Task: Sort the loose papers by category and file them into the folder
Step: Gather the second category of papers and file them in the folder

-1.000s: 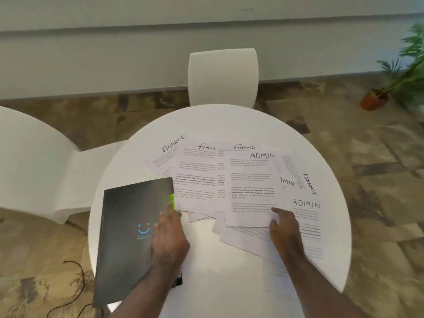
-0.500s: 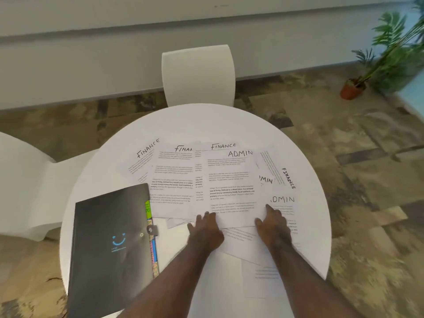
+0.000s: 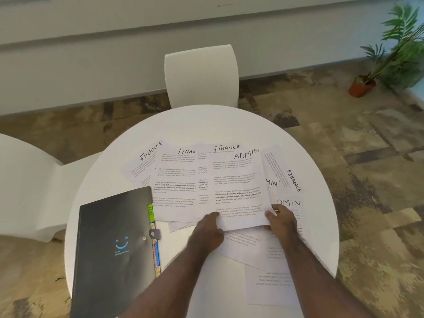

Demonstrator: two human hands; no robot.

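Observation:
Loose printed sheets headed FINANCE [image 3: 174,177] and ADMIN lie overlapped across a round white table [image 3: 206,125]. On top lies one ADMIN sheet [image 3: 238,187]. My left hand [image 3: 207,230] grips its lower left corner and my right hand [image 3: 281,220] grips its lower right corner; the bottom edge curls up slightly. A closed black folder [image 3: 114,244] with a blue smiley and coloured tabs, one marked HR, lies at the table's front left, apart from both hands. More sheets [image 3: 268,283] lie upside down under my right forearm.
A white chair [image 3: 202,76] stands behind the table and another [image 3: 29,187] at the left. A potted plant [image 3: 394,58] stands on the patterned floor at the far right. The far part of the table holds nothing.
My left hand left the folder and moved right to the top ADMIN sheet. Both hands now pinch its lower corners, and its bottom edge has lifted a little.

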